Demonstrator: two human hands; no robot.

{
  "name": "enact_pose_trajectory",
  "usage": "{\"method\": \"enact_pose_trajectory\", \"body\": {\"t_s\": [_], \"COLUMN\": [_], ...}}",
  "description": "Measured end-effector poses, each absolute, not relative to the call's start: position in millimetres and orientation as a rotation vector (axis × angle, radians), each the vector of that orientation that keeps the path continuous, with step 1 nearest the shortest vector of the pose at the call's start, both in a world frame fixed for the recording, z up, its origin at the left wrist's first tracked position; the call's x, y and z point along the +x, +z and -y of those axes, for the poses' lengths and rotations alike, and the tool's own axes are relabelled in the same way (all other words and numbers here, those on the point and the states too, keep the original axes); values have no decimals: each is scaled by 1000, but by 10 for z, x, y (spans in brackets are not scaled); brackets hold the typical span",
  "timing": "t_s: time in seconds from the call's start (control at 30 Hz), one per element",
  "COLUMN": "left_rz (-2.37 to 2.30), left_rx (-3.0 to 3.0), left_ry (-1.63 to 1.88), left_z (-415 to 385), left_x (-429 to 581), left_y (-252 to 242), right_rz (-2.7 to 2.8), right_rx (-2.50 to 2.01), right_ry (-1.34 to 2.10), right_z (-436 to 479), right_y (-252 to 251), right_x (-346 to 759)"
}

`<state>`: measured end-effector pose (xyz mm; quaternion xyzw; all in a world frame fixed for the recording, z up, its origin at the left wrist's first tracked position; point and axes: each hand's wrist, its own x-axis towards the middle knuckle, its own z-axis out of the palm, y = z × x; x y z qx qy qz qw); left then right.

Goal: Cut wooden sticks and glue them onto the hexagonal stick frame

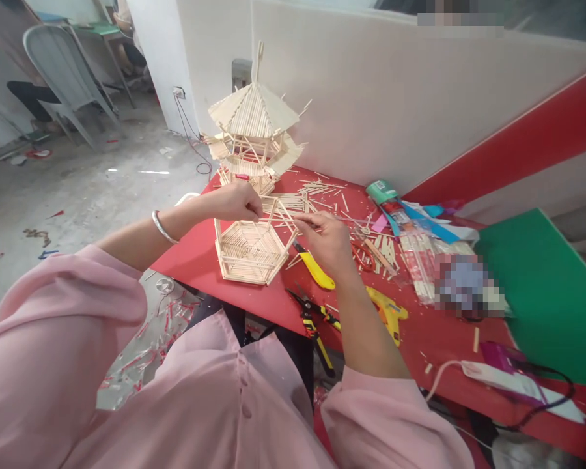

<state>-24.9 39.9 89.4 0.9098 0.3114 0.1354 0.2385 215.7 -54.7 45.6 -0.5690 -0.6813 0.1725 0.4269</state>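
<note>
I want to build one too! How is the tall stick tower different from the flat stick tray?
The tower is tall, with a sloped roof; the tray is low and open on top. The tower stands at the back; the tray sits in front, by the left hand. Both are made of pale sticks.

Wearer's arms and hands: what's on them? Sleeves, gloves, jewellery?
Both hands are bare, no gloves: left hand, right hand. The loose pink left sleeve and right sleeve end near the elbows, leaving the forearms uncovered. A plain silver bangle sits on the left wrist. No watch or markings visible.
</note>
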Motion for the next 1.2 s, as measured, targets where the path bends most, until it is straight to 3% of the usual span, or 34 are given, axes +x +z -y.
{"method": "enact_pose_trajectory", "body": {"t_s": [1.2], "left_rz": [-969], "left_rx": [2517], "left_ry": [243], "left_z": [-348], "left_x": [-277], "left_y": [914], "right_rz": [1640], "right_rx": [-1400], "right_ry": [543], "right_z": [470], "right_y": [205], "right_x": [2200]}}
